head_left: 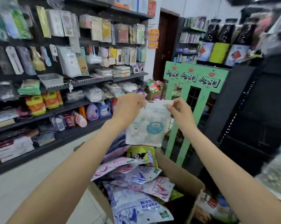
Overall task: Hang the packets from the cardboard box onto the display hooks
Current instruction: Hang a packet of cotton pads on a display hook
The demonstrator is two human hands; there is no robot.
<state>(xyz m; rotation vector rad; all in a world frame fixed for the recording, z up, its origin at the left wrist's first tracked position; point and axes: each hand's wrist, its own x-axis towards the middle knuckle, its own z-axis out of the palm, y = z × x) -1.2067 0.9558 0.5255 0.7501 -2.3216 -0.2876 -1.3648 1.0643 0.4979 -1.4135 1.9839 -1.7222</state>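
Note:
A white packet with a teal round label [148,125] hangs upright in the air above the cardboard box [181,173]. My left hand [128,107] pinches its top left corner and my right hand [180,113] pinches its top right corner. The box below is open and holds several flat packets [136,178] in white, pink, blue and yellow, lying in a loose heap. Display hooks with hanging packets [94,31] fill the dark wall rack at the upper left, well beyond both hands.
Shelves under the hooks carry detergent bottles [97,110] and bagged goods. A green wooden stand [193,88] rises right behind the box. A black rack [252,110] stands on the right. Pale floor tiles [23,180] run along the left shelving.

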